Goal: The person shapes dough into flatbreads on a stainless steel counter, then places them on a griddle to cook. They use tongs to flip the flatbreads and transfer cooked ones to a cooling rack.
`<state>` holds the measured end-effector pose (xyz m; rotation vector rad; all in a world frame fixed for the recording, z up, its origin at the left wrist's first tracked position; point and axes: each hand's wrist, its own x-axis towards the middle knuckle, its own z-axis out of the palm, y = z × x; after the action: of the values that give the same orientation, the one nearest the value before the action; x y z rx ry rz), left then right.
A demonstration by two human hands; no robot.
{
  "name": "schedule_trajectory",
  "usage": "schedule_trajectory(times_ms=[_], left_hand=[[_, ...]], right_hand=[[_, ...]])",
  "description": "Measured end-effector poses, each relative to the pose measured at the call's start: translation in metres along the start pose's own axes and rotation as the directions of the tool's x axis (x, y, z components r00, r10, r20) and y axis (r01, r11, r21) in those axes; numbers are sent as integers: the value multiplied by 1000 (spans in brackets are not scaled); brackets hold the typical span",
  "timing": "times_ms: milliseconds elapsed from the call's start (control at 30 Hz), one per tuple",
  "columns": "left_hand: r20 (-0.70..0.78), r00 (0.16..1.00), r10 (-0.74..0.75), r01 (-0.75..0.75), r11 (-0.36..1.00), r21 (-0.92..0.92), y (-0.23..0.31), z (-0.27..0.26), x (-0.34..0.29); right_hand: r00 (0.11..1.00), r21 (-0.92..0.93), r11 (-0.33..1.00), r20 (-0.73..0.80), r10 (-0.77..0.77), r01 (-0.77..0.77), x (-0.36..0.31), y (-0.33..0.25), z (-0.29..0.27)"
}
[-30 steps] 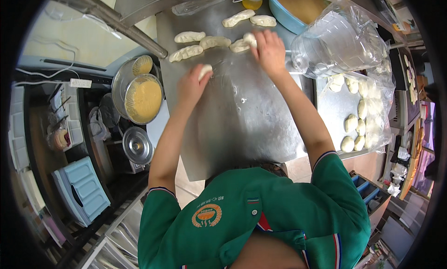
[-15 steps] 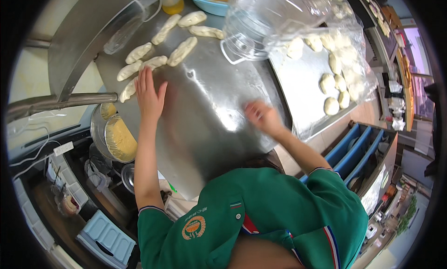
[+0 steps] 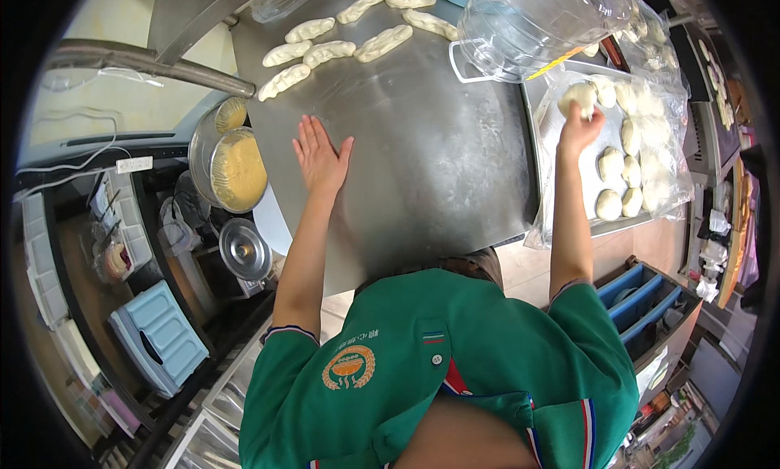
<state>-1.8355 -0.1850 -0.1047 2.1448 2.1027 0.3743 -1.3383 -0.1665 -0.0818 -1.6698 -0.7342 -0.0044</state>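
Note:
My left hand (image 3: 323, 156) lies on the steel tabletop (image 3: 390, 160) with its fingers stretched out, holding nothing. Just beyond it, a long dough roll (image 3: 284, 81) rests near the table's left edge, and several more such rolls are laid out toward the back. My right hand (image 3: 582, 129) reaches over the metal tray (image 3: 555, 136) on the right, its fingers closed on a round dough ball (image 3: 578, 100). Other pale dough balls (image 3: 609, 204) sit on that tray, some under clear plastic film (image 3: 670, 144).
A large clear plastic container (image 3: 536, 26) with a white handle stands at the back right. Left of the table are a bowl of yellow filling (image 3: 237, 170) and a metal lid (image 3: 245, 249). A steel pipe (image 3: 162, 63) juts in from the left. Blue bins (image 3: 642, 302) stand at right.
My right hand has moved right from over the tabletop to the tray and taken hold of a dough ball. My left hand has come away from the dough rolls. The view has shifted.

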Motion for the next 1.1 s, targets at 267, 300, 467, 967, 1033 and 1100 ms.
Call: schedule_trajectory(times_ms=[267, 300, 467, 967, 1033, 1100], left_hand=[[199, 818, 540, -506, 839, -199, 60, -4, -44], [194, 779, 596, -538, 795, -281, 65, -8, -62], [18, 879, 477, -385, 731, -563, 87, -32, -101], [-242, 956, 166, -243, 911, -332, 60, -50, -53], [-136, 960, 246, -269, 944, -193, 24, -67, -83], [33, 940, 339, -338, 940, -39, 2, -69, -110]], right_hand=[[455, 148, 784, 743, -490, 603, -103, -82, -65], [473, 90, 816, 776, -417, 571, -84, -63, -73], [992, -945, 307, 122, 5, 115, 34, 72, -123], [586, -94, 692, 620, -522, 716, -93, -74, -66], [242, 15, 522, 875, -419, 853, -164, -100, -35], [5, 264, 518, 888, -460, 814, -225, -116, -6]])
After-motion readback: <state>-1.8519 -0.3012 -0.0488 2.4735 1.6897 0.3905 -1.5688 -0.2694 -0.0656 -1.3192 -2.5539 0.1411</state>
